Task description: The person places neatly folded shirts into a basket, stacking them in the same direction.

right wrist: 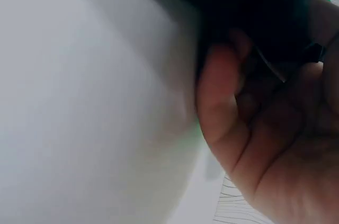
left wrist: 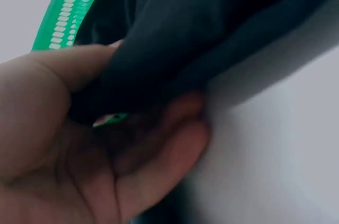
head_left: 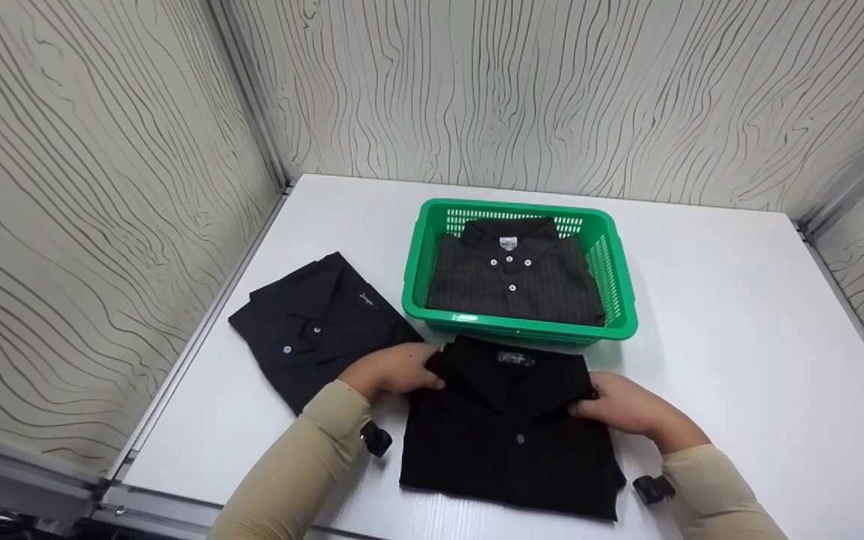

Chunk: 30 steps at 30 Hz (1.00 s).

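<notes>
A folded black shirt (head_left: 507,450) with its collar toward the basket lies in front of me, held by both hands near the collar end. My left hand (head_left: 398,369) grips its left edge, thumb on top and fingers beneath, as the left wrist view shows with the dark cloth (left wrist: 175,33) between them. On the opposite edge my right hand (head_left: 623,403) does the same; its curled fingers (right wrist: 220,86) reach under the cloth in the right wrist view. The shirt's collar end is close to the front of a green basket (head_left: 522,328).
Inside the basket is a folded dark striped shirt (head_left: 469,289) with white buttons. Another folded dark shirt (head_left: 312,322) lies askew on the white table (head_left: 739,322), left of the basket. Wood-grain patterned panels (head_left: 552,97) stand behind and at the sides.
</notes>
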### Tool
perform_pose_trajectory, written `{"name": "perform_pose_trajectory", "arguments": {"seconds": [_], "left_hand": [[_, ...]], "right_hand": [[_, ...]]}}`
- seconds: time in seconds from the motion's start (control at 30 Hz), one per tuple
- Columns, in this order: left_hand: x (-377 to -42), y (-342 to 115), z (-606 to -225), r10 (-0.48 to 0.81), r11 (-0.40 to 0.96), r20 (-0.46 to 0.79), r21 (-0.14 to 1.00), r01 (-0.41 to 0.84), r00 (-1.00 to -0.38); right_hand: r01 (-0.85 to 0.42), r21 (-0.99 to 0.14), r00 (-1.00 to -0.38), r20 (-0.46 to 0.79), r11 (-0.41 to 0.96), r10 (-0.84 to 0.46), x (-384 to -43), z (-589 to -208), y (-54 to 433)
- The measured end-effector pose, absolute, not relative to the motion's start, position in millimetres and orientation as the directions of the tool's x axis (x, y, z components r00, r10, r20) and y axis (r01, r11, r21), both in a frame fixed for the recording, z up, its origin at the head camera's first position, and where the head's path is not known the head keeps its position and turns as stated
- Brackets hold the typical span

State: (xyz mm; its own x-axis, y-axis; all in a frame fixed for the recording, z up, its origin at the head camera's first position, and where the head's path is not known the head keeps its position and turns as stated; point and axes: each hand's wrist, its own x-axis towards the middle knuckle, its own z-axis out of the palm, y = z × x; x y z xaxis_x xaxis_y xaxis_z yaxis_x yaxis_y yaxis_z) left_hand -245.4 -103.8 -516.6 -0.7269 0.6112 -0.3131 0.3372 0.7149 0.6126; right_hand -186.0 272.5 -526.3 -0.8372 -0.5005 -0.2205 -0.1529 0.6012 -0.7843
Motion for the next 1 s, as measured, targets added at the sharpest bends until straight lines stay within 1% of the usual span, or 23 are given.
{"name": "perform_pose_trajectory", "arguments": {"seconds": [0.07, 0.2, 0.3, 0.43, 0.5, 0.6, 0.67, 0.83, 0.9, 1.0], "left_hand": [[-247.9, -108.4, -516.2, 0.645, 0.658, -0.32, 0.695, 0.291, -0.694], [-249.8, -116.1, -518.1, 0.695, 0.526, -0.338, 0.841, 0.129, -0.635], [-250.0, -120.3, -520.4, 0.726, 0.43, -0.32, 0.902, 0.039, -0.609], [-249.9, -124.1, -521.0, 0.76, 0.335, -0.285, 0.942, -0.023, -0.584], [-249.5, -125.3, -519.6, 0.765, 0.33, -0.284, 0.944, -0.027, -0.578], [-247.9, -126.8, -516.9, 0.762, 0.368, -0.307, 0.93, -0.009, -0.571], [-246.9, -127.4, -513.6, 0.759, 0.399, -0.328, 0.917, 0.004, -0.563], [-245.2, -127.2, -504.5, 0.782, 0.419, -0.364, 0.908, -0.005, -0.506], [-244.7, -127.6, -501.4, 0.779, 0.44, -0.377, 0.898, 0.007, -0.501], [-244.4, -129.1, -496.3, 0.764, 0.466, -0.405, 0.885, -0.005, -0.503]], "right_hand": [[-0.093, -0.824, -0.82, -0.255, 0.558, -0.513, -186.0, -522.5, 275.1], [0.036, -0.868, -0.78, -0.334, 0.496, -0.528, -184.1, -514.7, 282.8], [0.098, -0.88, -0.753, -0.371, 0.465, -0.543, -182.4, -510.4, 289.6], [0.122, -0.921, -0.714, -0.341, 0.371, -0.611, -181.4, -508.4, 297.8], [0.126, -0.941, -0.692, -0.309, 0.313, -0.652, -181.5, -507.7, 300.7], [0.13, -0.959, -0.666, -0.271, 0.25, -0.695, -181.2, -507.5, 303.1], [0.114, -0.964, -0.664, -0.253, 0.239, -0.704, -180.7, -506.0, 304.1], [0.048, -0.974, -0.658, -0.197, 0.221, -0.726, -179.3, -499.8, 307.6], [0.025, -0.98, -0.651, -0.167, 0.199, -0.74, -179.1, -497.0, 309.3], [-0.008, -0.985, -0.656, -0.123, 0.17, -0.745, -179.2, -493.4, 311.4]]}}
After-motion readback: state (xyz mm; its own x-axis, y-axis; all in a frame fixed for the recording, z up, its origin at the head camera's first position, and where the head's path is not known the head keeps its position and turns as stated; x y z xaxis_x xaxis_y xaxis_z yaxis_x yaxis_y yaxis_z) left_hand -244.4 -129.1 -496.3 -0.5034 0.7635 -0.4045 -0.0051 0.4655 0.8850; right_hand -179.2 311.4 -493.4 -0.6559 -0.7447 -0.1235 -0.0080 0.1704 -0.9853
